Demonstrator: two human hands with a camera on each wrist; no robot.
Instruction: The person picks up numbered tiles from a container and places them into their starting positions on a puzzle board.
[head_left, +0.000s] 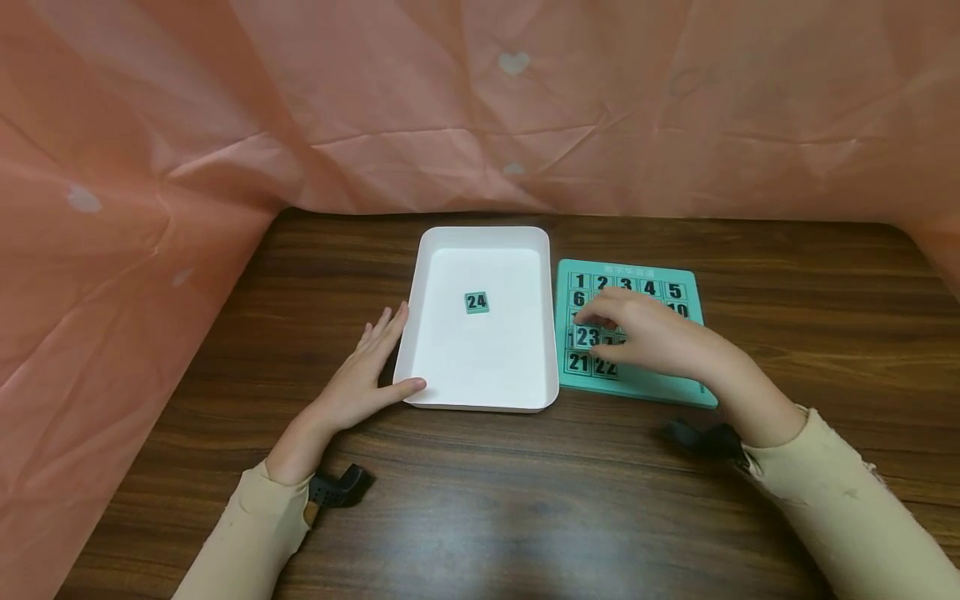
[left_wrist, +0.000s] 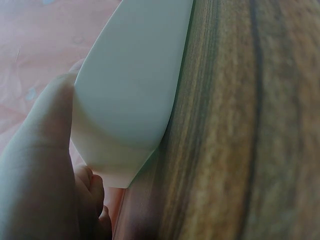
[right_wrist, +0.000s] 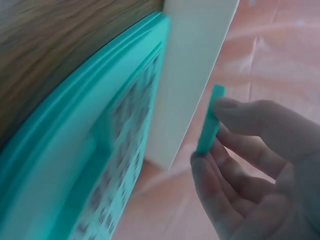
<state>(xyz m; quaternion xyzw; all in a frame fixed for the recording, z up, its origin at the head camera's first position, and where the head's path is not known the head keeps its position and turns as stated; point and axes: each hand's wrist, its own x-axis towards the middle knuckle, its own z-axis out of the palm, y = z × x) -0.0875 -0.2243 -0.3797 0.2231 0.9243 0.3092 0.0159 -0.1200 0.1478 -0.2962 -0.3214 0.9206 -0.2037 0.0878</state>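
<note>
My right hand (head_left: pixel 652 333) pinches a small green number tile (head_left: pixel 587 337) marked 23, held above the green number board (head_left: pixel 675 387). The right wrist view shows this tile (right_wrist: pixel 209 122) edge-on between thumb and fingertips, apart from the board. My left hand (head_left: pixel 363 375) rests at the left side of the white tray (head_left: pixel 480 379), its fingers fairly straight along the outside and its thumb on the near left corner. A tile (head_left: pixel 476 302) marked 24 lies in the tray. Rows of numbered tiles sit in the board, partly hidden by my right hand; the bottom row shows 21 and 22.
The tray and the board stand side by side on a dark wooden table (head_left: pixel 480 500). A pink cloth (head_left: pixel 480 108) with pale hearts hangs behind and at the sides. A black device (head_left: pixel 341 486) is on the left wrist, another (head_left: pixel 701 439) on the right.
</note>
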